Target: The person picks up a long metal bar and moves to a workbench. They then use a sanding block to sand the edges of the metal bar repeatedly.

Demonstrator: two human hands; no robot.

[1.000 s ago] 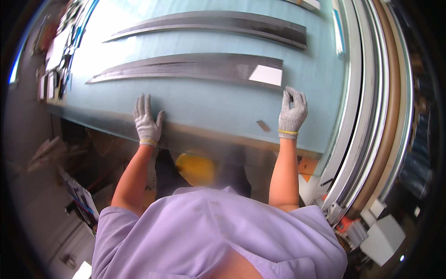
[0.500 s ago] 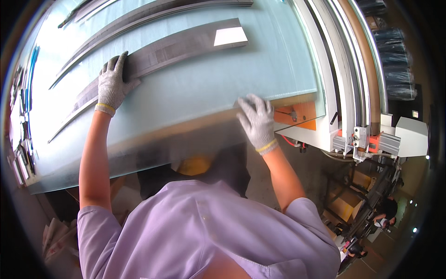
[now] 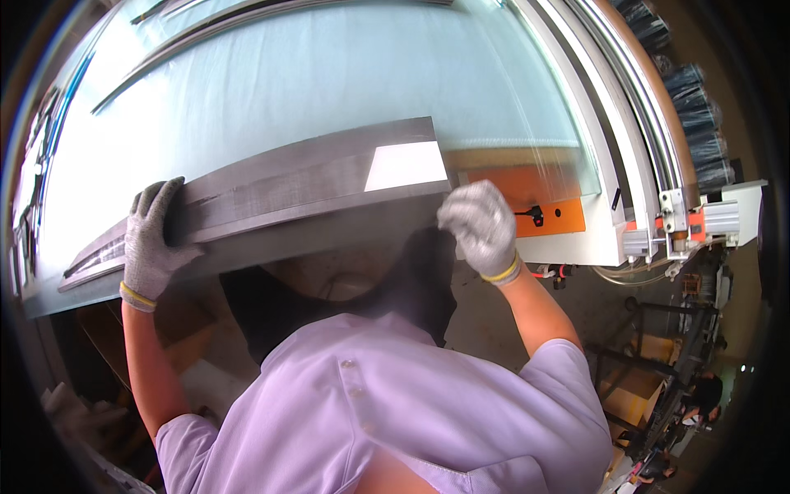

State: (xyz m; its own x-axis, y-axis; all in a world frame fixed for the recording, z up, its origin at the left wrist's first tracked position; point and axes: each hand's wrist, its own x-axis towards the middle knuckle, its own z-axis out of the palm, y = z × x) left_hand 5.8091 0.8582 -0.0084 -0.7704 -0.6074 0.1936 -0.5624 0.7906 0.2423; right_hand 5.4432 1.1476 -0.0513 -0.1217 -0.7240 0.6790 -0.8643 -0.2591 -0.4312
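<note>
A long dark grey flat profile [image 3: 288, 177] lies slantwise along the near edge of the glass-topped table [image 3: 329, 99]. A white label [image 3: 405, 165] is stuck near its right end. My left hand [image 3: 154, 239], in a grey knit glove with a yellow cuff, grips the profile toward its left end. Its fingers reach over the top and the thumb is at the near edge. My right hand [image 3: 481, 229], gloved alike, hovers just beside the profile's right corner. Its fingers are curled and blurred, and whether they touch the profile is unclear.
Another long dark profile [image 3: 206, 43] lies farther back on the glass. White machine rails [image 3: 605, 90] border the right side, with an orange panel [image 3: 568, 216] beneath the glass corner. Dark wrapped bundles [image 3: 691, 103] stand beyond. Racks and people are at the far right.
The labelled profile has come toward me to the table's near edge, with my left hand gripping it and moving nearer and left. My right hand has shifted right and its fingers have curled.
</note>
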